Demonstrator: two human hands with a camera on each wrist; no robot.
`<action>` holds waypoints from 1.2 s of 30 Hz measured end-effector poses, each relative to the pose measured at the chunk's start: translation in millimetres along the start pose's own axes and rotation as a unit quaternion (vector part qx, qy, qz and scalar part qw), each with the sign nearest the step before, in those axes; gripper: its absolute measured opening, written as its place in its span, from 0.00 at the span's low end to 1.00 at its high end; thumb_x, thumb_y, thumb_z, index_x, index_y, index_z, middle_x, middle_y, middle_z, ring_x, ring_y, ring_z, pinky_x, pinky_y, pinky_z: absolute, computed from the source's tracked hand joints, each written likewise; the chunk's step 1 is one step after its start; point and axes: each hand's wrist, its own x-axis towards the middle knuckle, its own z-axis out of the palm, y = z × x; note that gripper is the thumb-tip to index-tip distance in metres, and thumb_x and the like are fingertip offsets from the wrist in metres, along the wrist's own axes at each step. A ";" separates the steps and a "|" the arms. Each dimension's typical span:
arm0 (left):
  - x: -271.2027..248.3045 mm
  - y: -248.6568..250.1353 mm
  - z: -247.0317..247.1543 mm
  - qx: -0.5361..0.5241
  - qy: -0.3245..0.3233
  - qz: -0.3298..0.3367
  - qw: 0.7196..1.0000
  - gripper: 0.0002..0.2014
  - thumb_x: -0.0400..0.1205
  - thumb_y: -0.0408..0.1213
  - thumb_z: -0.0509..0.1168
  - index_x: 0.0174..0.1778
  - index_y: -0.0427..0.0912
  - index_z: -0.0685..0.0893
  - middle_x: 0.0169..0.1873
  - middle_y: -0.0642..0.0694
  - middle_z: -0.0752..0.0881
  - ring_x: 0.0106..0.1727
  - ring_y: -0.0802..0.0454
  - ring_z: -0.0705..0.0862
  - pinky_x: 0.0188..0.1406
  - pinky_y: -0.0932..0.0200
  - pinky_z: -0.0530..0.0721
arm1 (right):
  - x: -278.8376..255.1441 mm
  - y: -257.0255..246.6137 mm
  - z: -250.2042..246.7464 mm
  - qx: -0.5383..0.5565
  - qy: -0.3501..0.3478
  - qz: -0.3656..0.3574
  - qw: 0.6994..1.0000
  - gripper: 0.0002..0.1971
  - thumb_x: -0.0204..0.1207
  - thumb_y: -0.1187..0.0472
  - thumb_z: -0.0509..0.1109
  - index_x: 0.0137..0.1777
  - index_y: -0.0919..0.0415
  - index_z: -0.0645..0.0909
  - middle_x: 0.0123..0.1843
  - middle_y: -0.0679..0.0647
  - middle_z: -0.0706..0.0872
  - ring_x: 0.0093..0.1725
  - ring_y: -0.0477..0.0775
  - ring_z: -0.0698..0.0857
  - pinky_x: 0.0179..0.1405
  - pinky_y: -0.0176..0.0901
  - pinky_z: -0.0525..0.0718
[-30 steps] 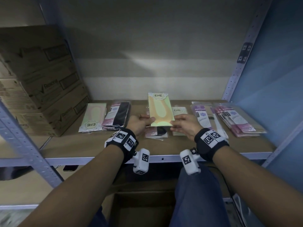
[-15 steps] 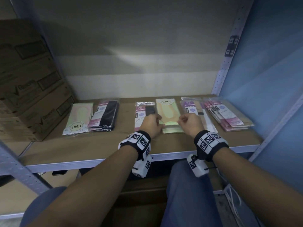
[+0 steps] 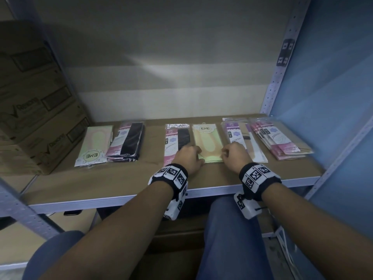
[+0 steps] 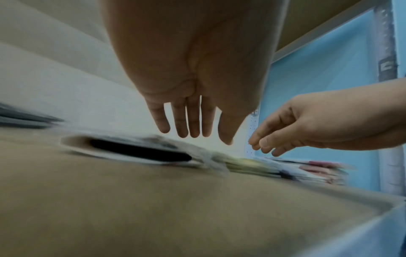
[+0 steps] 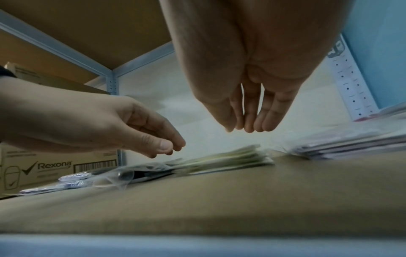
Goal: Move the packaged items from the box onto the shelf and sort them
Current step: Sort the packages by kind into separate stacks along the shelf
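Both hands hover just above the shelf (image 3: 129,178) near its front edge, left hand (image 3: 186,159) and right hand (image 3: 235,156) apart, fingers loose, gripping nothing. Between them lies the yellow packet (image 3: 207,143), marked "ENE", its near end beneath the fingertips. Further left, another "ENE" packet (image 3: 94,146). At the far left edge, cartons (image 3: 40,122) read "Rexona".
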 end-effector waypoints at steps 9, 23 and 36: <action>-10.0 -30.1 -54.2 -0.023 0.040 -0.031 0.998 0.16 0.81 0.37 0.66 0.64 0.36 0.81 0.62 0.40 0.83 0.62 0.44 0.82 0.57 0.59 0.77 | 9.2 -45.9 -1.8 0.029 -0.005 -0.048 0.998 0.17 0.79 0.64 0.65 0.67 0.66 0.80 0.66 0.61 0.83 0.65 0.59 0.81 0.64 0.46 0.78; -78.3 -167.1 -141.4 0.004 0.110 -0.206 0.972 0.19 0.79 0.37 0.68 0.65 0.35 0.81 0.65 0.38 0.81 0.66 0.41 0.80 0.65 0.54 0.77 | 8.9 -159.6 56.9 0.064 -0.070 -0.102 0.990 0.13 0.79 0.62 0.66 0.60 0.66 0.84 0.55 0.62 0.89 0.53 0.59 0.86 0.53 0.42 0.81; -114.8 -251.7 -160.9 0.005 0.092 -0.350 0.932 0.17 0.81 0.42 0.66 0.49 0.28 0.82 0.46 0.34 0.84 0.51 0.37 0.84 0.43 0.51 0.81 | 21.4 -238.7 108.4 0.085 -0.190 -0.051 0.977 0.15 0.80 0.55 0.65 0.55 0.66 0.84 0.55 0.61 0.88 0.52 0.59 0.85 0.51 0.45 0.80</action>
